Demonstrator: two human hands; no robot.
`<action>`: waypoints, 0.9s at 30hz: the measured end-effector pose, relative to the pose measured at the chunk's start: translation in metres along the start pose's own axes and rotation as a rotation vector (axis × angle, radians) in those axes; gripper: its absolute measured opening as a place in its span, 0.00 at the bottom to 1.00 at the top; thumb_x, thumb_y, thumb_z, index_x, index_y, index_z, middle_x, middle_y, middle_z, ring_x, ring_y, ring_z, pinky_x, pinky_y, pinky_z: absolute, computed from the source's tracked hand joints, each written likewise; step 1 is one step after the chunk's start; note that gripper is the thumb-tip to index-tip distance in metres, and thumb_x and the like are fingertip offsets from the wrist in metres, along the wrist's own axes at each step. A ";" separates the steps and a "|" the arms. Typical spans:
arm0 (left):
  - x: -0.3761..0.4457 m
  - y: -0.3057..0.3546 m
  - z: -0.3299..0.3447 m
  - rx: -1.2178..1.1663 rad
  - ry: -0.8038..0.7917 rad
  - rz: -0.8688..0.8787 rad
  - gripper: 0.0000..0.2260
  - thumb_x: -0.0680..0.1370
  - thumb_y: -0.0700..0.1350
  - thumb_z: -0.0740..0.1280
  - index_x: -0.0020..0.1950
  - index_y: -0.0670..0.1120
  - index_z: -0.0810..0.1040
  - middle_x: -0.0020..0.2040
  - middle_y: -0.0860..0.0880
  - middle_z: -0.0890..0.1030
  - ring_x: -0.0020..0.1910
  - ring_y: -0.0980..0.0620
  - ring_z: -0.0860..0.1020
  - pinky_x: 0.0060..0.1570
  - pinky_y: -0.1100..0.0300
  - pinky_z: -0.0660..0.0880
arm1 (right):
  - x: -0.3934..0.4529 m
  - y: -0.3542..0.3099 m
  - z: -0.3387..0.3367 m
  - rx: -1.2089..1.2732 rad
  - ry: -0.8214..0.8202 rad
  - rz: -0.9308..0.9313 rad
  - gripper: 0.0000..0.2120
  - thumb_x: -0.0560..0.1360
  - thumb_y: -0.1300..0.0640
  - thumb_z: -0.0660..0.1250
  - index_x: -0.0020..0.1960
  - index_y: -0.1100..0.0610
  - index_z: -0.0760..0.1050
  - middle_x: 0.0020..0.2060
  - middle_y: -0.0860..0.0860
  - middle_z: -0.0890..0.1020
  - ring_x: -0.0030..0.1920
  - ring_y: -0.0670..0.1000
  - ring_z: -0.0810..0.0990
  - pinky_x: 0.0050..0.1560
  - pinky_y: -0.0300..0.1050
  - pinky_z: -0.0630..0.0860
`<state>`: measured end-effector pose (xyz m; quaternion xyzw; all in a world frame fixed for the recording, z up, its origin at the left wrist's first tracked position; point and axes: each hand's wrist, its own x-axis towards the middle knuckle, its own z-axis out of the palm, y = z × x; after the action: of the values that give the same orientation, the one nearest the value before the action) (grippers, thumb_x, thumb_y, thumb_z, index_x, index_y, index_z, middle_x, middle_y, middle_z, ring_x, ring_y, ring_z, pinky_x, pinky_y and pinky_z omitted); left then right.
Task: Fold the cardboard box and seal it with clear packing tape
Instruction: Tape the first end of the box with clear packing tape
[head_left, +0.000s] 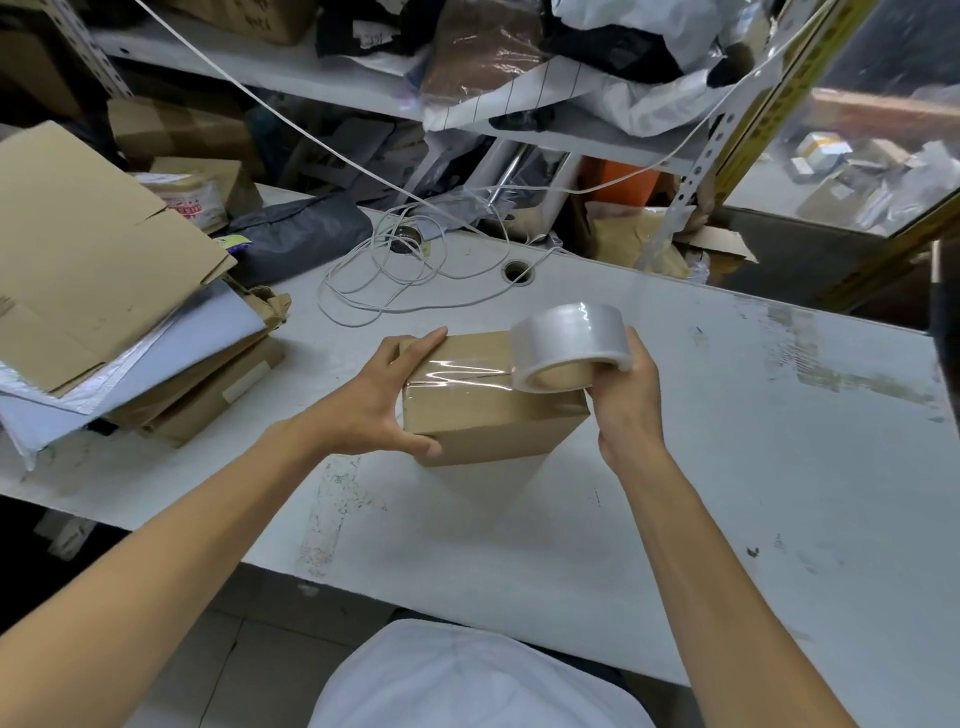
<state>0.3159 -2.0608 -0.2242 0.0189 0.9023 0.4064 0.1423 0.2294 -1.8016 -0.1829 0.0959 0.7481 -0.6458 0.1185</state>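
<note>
A small brown cardboard box (488, 415) with its flaps folded shut rests on the white table (727, 467). My left hand (384, 400) grips the box's left end, fingers over the top and thumb on the front face. My right hand (626, 395) holds a roll of clear packing tape (569, 345) just above the box's right top edge. A glossy strip of clear tape (457, 375) runs from the roll leftward across the box top along the seam.
A stack of flattened cardboard and white mailers (104, 291) lies on the table at the left. A tangle of white cable (395, 270) and a grommet hole (517, 271) sit behind the box. Cluttered shelves stand at the back. The table's front edge is close to my body.
</note>
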 end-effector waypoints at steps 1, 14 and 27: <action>-0.001 0.001 -0.001 0.019 0.005 -0.005 0.56 0.65 0.55 0.81 0.79 0.66 0.45 0.69 0.58 0.58 0.68 0.53 0.64 0.66 0.60 0.67 | -0.001 -0.002 -0.001 0.023 -0.024 -0.015 0.09 0.67 0.51 0.58 0.43 0.48 0.76 0.41 0.49 0.78 0.43 0.50 0.73 0.43 0.46 0.69; -0.005 0.018 -0.002 0.097 -0.017 -0.090 0.54 0.65 0.55 0.78 0.78 0.68 0.43 0.69 0.54 0.60 0.67 0.50 0.66 0.69 0.51 0.69 | 0.034 -0.013 -0.043 -0.156 -0.473 -0.145 0.27 0.63 0.56 0.81 0.58 0.57 0.74 0.50 0.52 0.82 0.51 0.51 0.80 0.49 0.49 0.79; -0.003 0.024 -0.001 0.104 -0.002 -0.124 0.54 0.66 0.51 0.79 0.78 0.67 0.44 0.64 0.55 0.62 0.63 0.52 0.68 0.66 0.59 0.69 | 0.070 -0.042 -0.070 -0.309 -0.846 -0.168 0.26 0.67 0.65 0.79 0.62 0.57 0.73 0.58 0.52 0.80 0.55 0.55 0.82 0.54 0.68 0.76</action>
<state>0.3167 -2.0460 -0.2057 -0.0293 0.9216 0.3493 0.1669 0.1463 -1.7398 -0.1543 -0.2559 0.7267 -0.5164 0.3738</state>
